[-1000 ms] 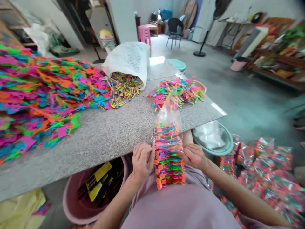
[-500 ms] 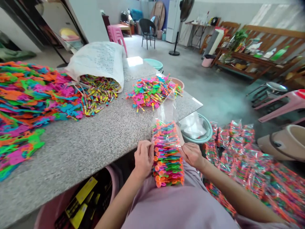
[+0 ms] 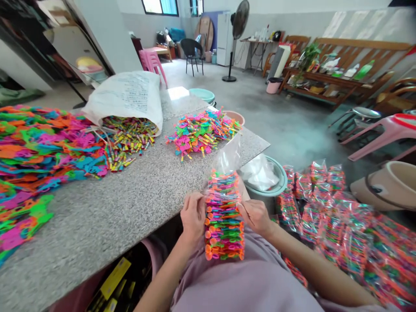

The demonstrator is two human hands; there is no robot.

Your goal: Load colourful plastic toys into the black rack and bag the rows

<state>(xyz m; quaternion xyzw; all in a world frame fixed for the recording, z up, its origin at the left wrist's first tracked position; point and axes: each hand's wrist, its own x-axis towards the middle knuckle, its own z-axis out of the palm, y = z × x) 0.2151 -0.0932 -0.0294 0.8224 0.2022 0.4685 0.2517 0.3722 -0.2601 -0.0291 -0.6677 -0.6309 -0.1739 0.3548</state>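
A stack of bright plastic toy pieces [image 3: 224, 229] in orange, pink, green and blue lies over my lap at the table's edge. Its far part is inside a transparent plastic bag [image 3: 227, 156], while the near part sticks out uncovered. My left hand [image 3: 192, 216] pinches the bag's rim at the stack's left side. On the opposite side, my right hand [image 3: 256, 215] is closed on the rim too. Beyond the bag, a small heap of similar pieces with yellow-striped tubes [image 3: 204, 132] rests on the speckled stone table [image 3: 143, 199].
Loose plastic pieces [image 3: 42, 147] form a big pile at left, beside a white sack [image 3: 126, 95] spilling small striped tubes [image 3: 126, 145]. A teal basin [image 3: 281, 175] with plastic bags stands right of the table. Filled bags [image 3: 338, 216] cover the floor at right, near a beige bucket [image 3: 386, 186].
The camera view has tilted up and shifted slightly right. Both hands keep their hold on the bag's rim, and the bag's mouth sits about as far along the stack as before.
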